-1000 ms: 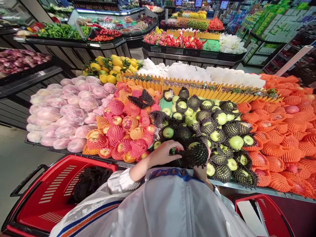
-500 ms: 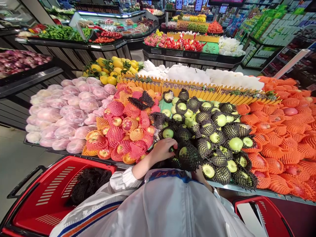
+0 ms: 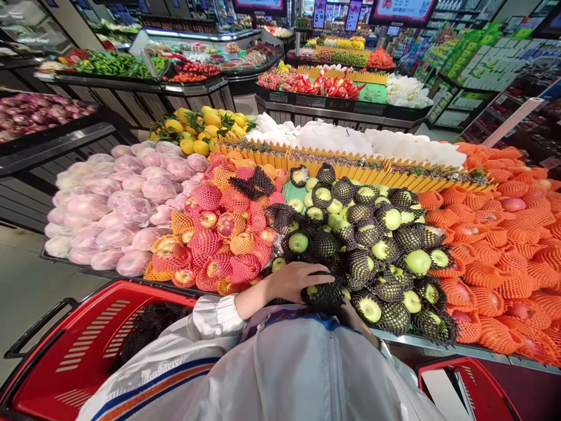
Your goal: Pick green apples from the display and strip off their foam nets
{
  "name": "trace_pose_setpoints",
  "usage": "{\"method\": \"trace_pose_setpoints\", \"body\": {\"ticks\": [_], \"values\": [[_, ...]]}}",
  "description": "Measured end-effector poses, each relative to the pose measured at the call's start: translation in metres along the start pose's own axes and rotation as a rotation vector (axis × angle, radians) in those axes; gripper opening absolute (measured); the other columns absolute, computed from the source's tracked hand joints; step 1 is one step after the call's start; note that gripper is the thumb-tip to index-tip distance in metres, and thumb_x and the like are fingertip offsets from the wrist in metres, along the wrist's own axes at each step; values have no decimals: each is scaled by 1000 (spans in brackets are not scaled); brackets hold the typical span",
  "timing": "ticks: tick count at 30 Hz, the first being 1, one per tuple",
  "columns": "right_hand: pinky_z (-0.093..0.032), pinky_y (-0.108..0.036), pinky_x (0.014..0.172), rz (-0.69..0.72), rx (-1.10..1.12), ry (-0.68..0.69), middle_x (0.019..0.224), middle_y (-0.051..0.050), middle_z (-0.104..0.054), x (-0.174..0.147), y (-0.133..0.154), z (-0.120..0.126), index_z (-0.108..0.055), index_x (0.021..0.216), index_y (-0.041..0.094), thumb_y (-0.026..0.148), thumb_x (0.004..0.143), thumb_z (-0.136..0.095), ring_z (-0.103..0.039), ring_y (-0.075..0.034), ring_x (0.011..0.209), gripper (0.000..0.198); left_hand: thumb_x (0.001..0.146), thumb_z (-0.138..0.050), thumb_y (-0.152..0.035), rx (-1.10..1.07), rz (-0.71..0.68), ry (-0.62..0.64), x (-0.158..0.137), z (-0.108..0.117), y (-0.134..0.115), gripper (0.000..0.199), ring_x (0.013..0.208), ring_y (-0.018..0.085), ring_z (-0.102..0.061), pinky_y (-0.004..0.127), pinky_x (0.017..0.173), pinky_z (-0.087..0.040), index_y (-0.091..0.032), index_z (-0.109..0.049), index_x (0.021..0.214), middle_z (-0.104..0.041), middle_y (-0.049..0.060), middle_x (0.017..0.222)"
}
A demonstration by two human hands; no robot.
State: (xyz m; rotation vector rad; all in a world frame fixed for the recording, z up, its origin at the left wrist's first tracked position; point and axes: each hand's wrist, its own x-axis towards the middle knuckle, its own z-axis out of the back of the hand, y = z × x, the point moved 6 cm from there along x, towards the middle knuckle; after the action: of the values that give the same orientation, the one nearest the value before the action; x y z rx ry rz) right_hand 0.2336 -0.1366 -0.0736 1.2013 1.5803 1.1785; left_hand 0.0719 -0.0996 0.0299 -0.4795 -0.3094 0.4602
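A green apple in a black foam net (image 3: pixel 325 296) is held low against the front of the display, close to my jacket. Over its top and left side curve the fingers of my left hand (image 3: pixel 294 282). From the right and below, my right hand (image 3: pixel 350 316) supports the same apple; the jacket and the fruit hide most of its fingers. Just beyond lies a heap of netted green apples (image 3: pixel 368 234), some with the net partly off. Red apples in pink and orange nets (image 3: pixel 228 234) adjoin on the left.
A red shopping basket (image 3: pixel 79 345) with black netting (image 3: pixel 144 330) inside stands at my left, another red basket (image 3: pixel 486 386) at my right. Pink wrapped fruit (image 3: pixel 118 204) fills the left, orange-netted fruit (image 3: pixel 504 251) the right. A yellow fence divider (image 3: pixel 333 166) runs behind the apples.
My left hand has moved right and come down onto the netted green apple. The apple has moved slightly left and lower, toward my body. The view has tilted up slightly.
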Motion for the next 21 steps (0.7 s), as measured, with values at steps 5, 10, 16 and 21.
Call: {"method": "trace_pose_setpoints", "body": {"ticks": [5,10,16,21], "values": [[-50,-48,99,-66,245,7,132,-6,-65,9,19,-17,-65,125,30,57,86,-58,-58,-30,123,47,68,-81,-44,-213,-18,-217,8,15,31,84,125,31,-60,39,105,-48,-22,-46,141,-59,14,137],[-48,-40,95,-27,329,-34,140,-8,-58,17,40,-14,-57,136,29,59,85,-60,-57,-28,123,59,64,-83,-33,-214,341,-924,17,75,112,81,126,31,-56,46,110,-43,-18,-41,130,-55,16,134],[-49,-38,89,-13,362,-82,133,-9,-61,21,36,-3,-57,134,29,60,83,-62,-60,-28,115,60,69,-81,-21,132,861,-929,48,131,209,90,126,30,-55,40,104,-49,-20,-29,143,-49,16,141],[-48,-38,88,6,361,-78,133,-8,-61,25,36,4,-58,134,30,61,83,-62,-59,-27,114,60,76,-74,-17,442,1041,-493,80,122,258,82,126,33,-53,38,93,-52,-20,-33,147,-44,18,146]]}}
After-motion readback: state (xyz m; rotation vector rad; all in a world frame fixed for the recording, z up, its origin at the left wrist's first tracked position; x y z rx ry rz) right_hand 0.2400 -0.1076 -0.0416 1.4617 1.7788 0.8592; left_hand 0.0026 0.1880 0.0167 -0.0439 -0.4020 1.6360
